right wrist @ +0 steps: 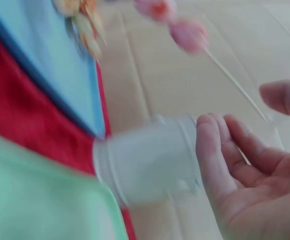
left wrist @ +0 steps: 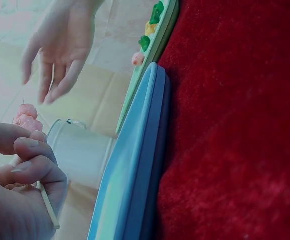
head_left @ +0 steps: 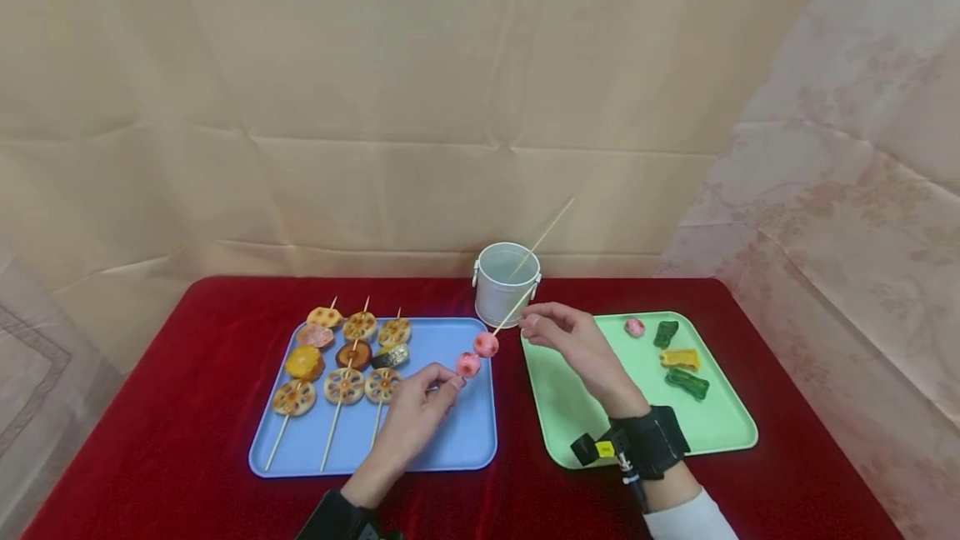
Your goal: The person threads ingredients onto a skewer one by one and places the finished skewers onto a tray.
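My left hand point(head_left: 418, 408) pinches a wooden skewer point(head_left: 514, 310) over the right side of the blue tray point(head_left: 457, 448). Two pink balls point(head_left: 486, 345) are threaded on it just beyond the fingertips, and the bare stick runs up and right past them. In the left wrist view the skewer's lower end point(left wrist: 48, 210) pokes out below the curled fingers. My right hand point(head_left: 581, 350), thumb apart from the loosely bent fingers, hovers by the bare tip with nothing in its grasp. Behind the skewer stands a white bucket point(head_left: 497, 300) with one bare stick point(head_left: 551, 225) leaning in it.
On the blue tray lie three loaded skewers, with lotus-root slices point(head_left: 344, 387) among their pieces. The green tray point(head_left: 562, 407) on the right holds one pink ball point(head_left: 634, 327), two green pieces point(head_left: 687, 383) and a yellow piece point(head_left: 680, 359). Red cloth point(head_left: 187, 407) covers the table.
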{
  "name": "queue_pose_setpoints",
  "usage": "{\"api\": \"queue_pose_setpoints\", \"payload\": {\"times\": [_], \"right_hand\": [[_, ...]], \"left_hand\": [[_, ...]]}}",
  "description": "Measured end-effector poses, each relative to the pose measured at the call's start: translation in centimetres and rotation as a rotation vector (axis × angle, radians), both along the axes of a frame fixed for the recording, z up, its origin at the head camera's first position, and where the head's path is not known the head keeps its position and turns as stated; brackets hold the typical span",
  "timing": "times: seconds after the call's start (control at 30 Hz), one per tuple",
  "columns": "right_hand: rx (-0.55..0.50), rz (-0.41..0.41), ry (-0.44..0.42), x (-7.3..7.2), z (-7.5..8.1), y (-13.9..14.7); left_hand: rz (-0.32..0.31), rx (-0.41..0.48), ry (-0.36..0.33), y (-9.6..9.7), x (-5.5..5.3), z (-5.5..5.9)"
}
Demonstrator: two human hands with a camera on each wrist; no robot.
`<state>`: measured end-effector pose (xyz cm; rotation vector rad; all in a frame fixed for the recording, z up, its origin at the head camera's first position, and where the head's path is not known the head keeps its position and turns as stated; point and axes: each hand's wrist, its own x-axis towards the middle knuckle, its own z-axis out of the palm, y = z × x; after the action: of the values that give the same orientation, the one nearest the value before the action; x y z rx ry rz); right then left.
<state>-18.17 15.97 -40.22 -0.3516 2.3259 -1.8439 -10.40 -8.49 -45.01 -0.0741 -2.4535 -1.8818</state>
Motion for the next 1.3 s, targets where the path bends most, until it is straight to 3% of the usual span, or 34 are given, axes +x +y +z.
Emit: {"api": "queue_pose_setpoints", "payload": {"times": [0.3,0.5,0.9,1.13,1.3], "right_hand": [[0.254,-0.184,0.084,-2.4,0.6,7.8],[0.468,-0.194,0.126,-3.4,0.5,11.1],[0.863,-0.228,0.243,-5.3,-1.0,12.3],[1.002,-0.245,0.274,-5.8,-1.4,12.5],[1.058,-0.244,0.249,-6.0,-1.4,12.4]], "left_hand": [[0.011,-0.001,-0.014,-0.7,0.1,0.3],[0.014,-0.025,-0.029,-1.0,0.1,0.5],[0.03,0.007,-0.019,-1.2,0.4,0.4],[0.043,0.037,-0.042,-1.7,0.5,0.1],[0.051,0.05,-0.039,-1.7,0.4,0.0]]}}
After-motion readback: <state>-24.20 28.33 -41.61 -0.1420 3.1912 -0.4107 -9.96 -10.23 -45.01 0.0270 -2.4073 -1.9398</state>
